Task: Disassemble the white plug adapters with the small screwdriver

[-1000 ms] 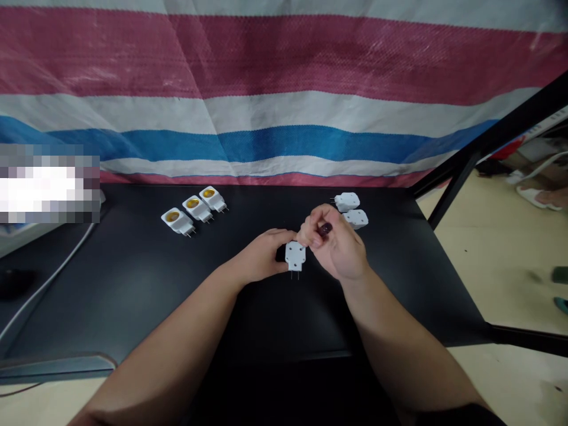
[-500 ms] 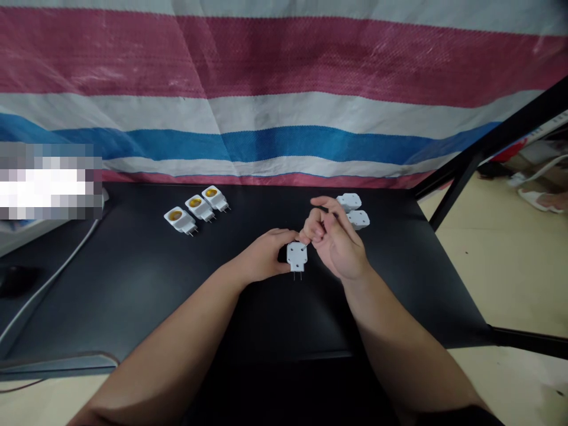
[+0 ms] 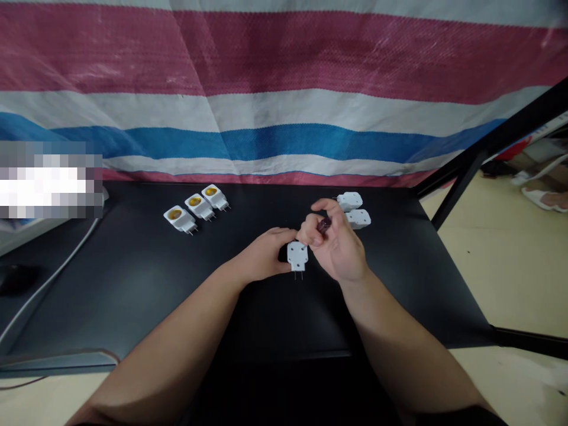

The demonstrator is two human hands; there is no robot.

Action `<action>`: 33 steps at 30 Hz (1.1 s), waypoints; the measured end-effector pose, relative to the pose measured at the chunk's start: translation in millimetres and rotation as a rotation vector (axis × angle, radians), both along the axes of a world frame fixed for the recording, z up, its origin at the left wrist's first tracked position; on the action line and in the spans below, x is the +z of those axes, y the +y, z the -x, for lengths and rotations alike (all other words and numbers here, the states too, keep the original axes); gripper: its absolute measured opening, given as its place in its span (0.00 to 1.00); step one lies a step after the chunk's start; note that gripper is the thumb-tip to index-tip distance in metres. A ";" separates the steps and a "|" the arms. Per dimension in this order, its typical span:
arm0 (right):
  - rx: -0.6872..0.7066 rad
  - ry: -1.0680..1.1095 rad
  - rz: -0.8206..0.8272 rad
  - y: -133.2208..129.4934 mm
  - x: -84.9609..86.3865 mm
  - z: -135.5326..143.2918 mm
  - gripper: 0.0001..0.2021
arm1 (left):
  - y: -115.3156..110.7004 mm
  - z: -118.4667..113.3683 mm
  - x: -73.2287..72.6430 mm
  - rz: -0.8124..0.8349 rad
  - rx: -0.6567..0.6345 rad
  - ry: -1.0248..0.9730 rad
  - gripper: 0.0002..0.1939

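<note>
Between the thumb and fingers of my left hand is a white plug unit, back side up, with small holes in its face and two metal prongs pointing toward me. My right hand is closed around a small screwdriver with a dark handle. Its thin shaft runs down to the hole at the unit's upper right. My right fingertips are beside the unit's top right corner.
Three white plug units with yellow domes lie at the back left. Two more white units lie behind my right hand. A white cable and a black mouse are at the left; a black metal frame stands at the right.
My right thumb has shifted off the screwdriver handle, which now shows between my fingers. My left hand and the held unit have hardly moved.
</note>
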State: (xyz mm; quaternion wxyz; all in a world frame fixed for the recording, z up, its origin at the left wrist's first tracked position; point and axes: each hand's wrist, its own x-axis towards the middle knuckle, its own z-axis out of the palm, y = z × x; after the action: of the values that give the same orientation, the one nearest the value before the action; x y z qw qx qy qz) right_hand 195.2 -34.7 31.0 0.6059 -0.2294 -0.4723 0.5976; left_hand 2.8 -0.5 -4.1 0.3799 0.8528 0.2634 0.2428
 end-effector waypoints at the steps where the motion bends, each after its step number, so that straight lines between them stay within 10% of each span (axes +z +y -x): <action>1: 0.010 0.017 -0.033 -0.5 -0.4 1.5 0.13 | 0.1 -0.1 -0.1 -0.002 -0.003 -0.006 0.20; 18: -0.100 0.122 0.091 -0.6 20.7 -3.8 0.18 | -0.5 -0.4 1.9 -0.008 0.013 0.037 0.24; 33: -0.161 -0.144 -0.160 -5.5 -15.9 15.1 0.09 | 0.9 -0.6 -4.4 -0.007 -0.002 -0.020 0.19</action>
State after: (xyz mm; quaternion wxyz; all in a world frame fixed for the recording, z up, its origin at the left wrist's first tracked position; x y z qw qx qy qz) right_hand 180.1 -40.2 15.1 0.6330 -0.2597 -0.5406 0.4894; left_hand 3.5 0.4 -8.6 0.3797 0.8520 0.2580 0.2519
